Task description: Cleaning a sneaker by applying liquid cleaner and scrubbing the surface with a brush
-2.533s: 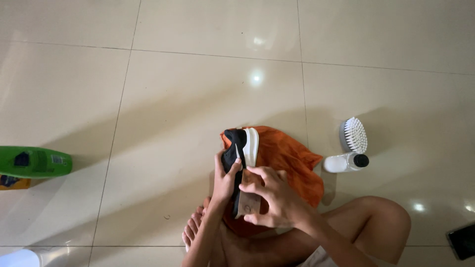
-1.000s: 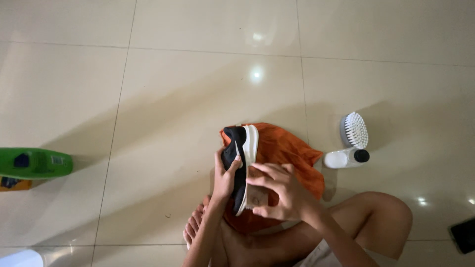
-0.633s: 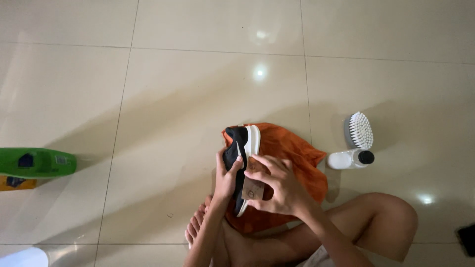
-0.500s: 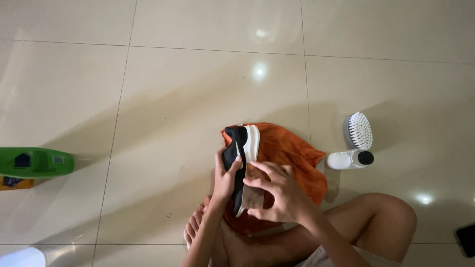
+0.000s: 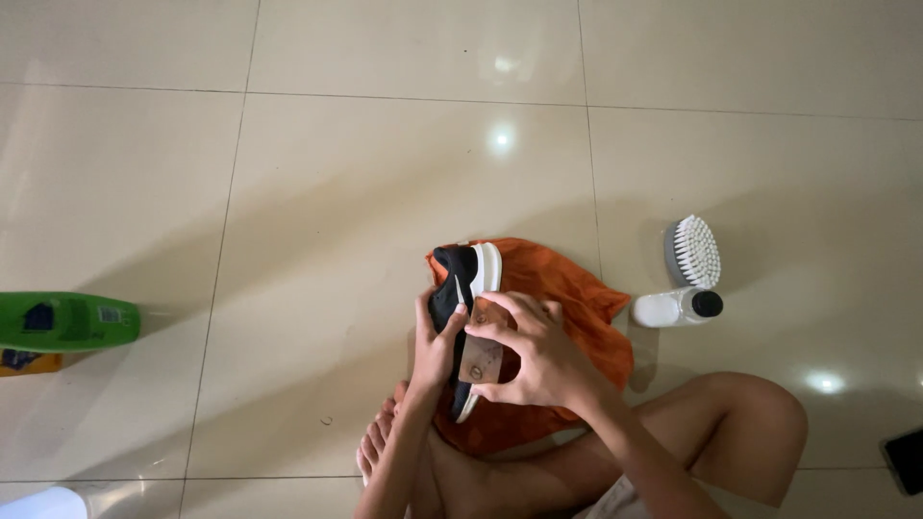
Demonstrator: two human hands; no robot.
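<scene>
Head view, floor: glossy cream tile floor (image 5: 385, 192) is filling the frame; thin dark grout lines are crossing it; ceiling lights are reflecting as bright spots at upper centre and lower right.
Head view, shoe: black shoe with a white sole (image 5: 464, 308) is lying on its side at centre frame, toe pointing to the top, resting over an orange cloth (image 5: 567, 317).
Head view, left hand: left hand (image 5: 435, 341) is wrapping the black upper from the left side, thumb lying across it, gripping firmly.
Head view, right hand: right hand (image 5: 534, 360) is closing around a small brown wooden block (image 5: 481, 348), pressing it against the white sole edge.
Head view, right of frame: white-bristled brush (image 5: 692, 252) is lying just above a small white bottle with black cap (image 5: 676, 307), which is lying on its side.
Head view, left edge: green bottle (image 5: 65, 321) is lying flat.
Head view, lower frame: bare foot (image 5: 377, 447) and bent knee (image 5: 750, 423) are resting on the tiles.
Head view, lower right corner: dark flat object (image 5: 906, 459) is lying partly cut off; kind unclear.
</scene>
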